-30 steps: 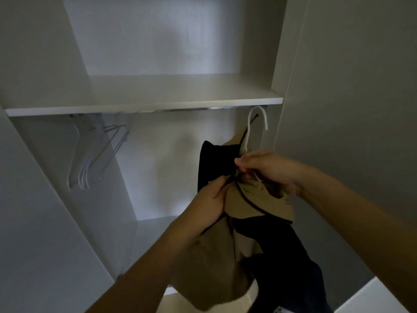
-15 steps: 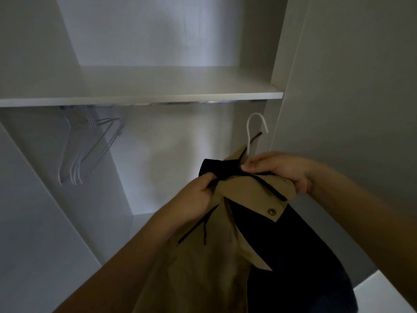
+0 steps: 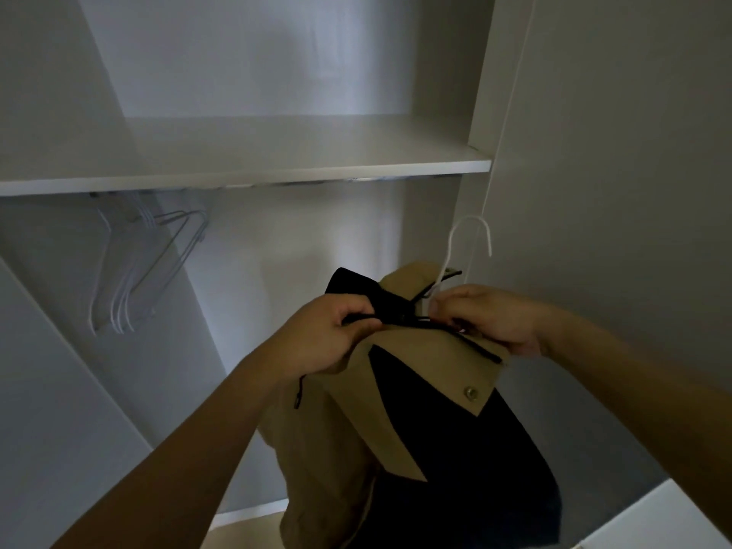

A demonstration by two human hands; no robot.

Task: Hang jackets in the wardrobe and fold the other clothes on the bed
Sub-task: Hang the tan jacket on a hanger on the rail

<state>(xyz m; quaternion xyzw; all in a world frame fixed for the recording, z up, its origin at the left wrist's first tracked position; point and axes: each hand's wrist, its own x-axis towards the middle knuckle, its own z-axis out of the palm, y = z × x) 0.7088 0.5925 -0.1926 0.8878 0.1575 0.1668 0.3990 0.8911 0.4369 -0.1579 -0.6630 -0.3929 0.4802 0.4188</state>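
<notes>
**Jacket held on a hanger in front of the open wardrobe**

The landmark is the white wardrobe shelf (image 3: 277,152), which runs across the upper part of the view. Below its right end, a person holds up a tan jacket (image 3: 416,370) with a dark lining. The jacket sits on a white wire hanger (image 3: 467,239), whose hook rises above the collar and stands clear beneath the shelf, apart from the rail (image 3: 317,183) that shows as a thin bright strip just under the shelf's front edge. The hook is not on the rail.

The left hand (image 3: 317,342) is below the shelf's middle, its fingers curled round the dark fabric and a black cord at the jacket's collar. The right hand (image 3: 491,318), below the shelf's right end, pinches the collar at the base of the hanger's neck, fingers bent and closed on it. A metal snap button (image 3: 470,391) shows on the tan flap under the right hand. The body of the jacket hangs down from both hands toward the wardrobe floor.

Under the shelf's left end, a cluster of bare wire hangers (image 3: 130,271) hangs against the side panel, well apart from the jacket.
</notes>
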